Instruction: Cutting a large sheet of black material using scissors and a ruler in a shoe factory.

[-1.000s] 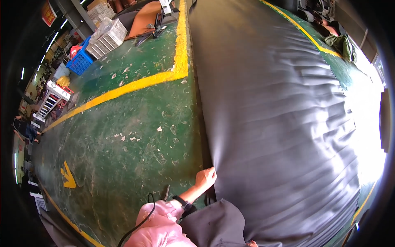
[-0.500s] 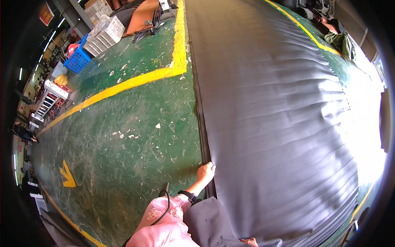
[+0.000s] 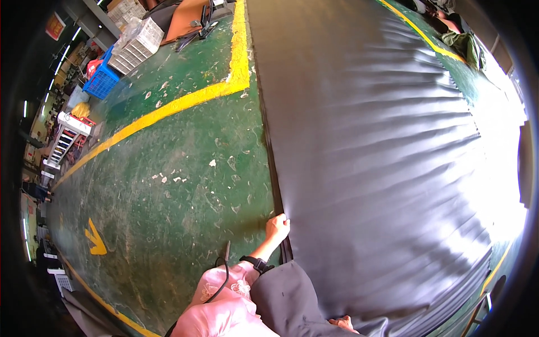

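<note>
A wide dark grey sheet [image 3: 359, 185], smooth and leather-like, stretches from beside me far across the floor. At its left edge, my left hand [image 3: 278, 227] is closed in a fist around the border. A dark layer shows under that edge. My right hand [image 3: 342, 324] shows only in part at the bottom, beyond my dark trouser leg [image 3: 289, 295]. Its fingers are bent against the sheet's near edge, where the material bunches up. Ripples run across the sheet's right half.
Green worn floor [image 3: 185, 157] with a yellow line [image 3: 168, 109] lies to the left. White crates [image 3: 137, 48], a blue basket [image 3: 101, 81] and orange sheet material [image 3: 185, 19] stand at the far left. A dark cord [image 3: 227, 269] hangs by my left arm. Glare whitens the right side.
The ripples across the sheet have grown more marked. My left hand has shifted slightly up and left in the picture, still on the edge. My right hand shows a little more.
</note>
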`<state>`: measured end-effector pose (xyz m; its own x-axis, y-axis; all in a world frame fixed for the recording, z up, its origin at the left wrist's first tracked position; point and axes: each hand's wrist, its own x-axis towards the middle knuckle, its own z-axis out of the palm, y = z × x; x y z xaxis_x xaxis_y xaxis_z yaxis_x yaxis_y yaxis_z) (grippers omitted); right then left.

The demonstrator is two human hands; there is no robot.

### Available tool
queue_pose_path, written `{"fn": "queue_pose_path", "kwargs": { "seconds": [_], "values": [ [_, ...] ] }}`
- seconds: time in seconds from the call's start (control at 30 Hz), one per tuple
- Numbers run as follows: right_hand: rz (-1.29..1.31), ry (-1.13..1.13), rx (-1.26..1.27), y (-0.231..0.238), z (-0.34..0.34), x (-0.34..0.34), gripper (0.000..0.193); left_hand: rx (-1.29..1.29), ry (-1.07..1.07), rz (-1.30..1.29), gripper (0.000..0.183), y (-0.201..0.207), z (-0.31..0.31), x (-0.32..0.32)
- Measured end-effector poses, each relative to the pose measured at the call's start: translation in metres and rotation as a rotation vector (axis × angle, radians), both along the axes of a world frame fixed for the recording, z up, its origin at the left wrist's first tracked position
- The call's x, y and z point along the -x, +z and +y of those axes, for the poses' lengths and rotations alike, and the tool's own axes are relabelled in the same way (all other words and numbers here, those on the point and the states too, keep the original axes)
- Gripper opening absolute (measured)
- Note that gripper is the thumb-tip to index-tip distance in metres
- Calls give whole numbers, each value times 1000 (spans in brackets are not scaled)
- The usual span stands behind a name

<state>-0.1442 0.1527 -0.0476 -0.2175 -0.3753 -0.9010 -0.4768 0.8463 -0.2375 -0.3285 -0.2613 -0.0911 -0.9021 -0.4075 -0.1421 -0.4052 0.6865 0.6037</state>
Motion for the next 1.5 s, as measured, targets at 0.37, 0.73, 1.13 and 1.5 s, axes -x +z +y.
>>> {"fn": "queue_pose_path", "kwargs": {
  "seconds": [0.37, 0.73, 1.13, 1.5],
  "values": [
    [-48, -116, 20, -7, -10, -53, 25, -312, 87, -148, 22, -3, -7, -2],
    [156, -519, 323, -2, -8, -66, 14, -549, 227, -93, 23, 3, -10, -7],
    [315, -722, 480, 1, -25, -71, 9, -347, 113, -172, 25, 0, -45, -7],
    [440, -651, 222, 18, -51, -50, 10, -561, 164, -541, 16, 21, -48, 25]
  ]
}}
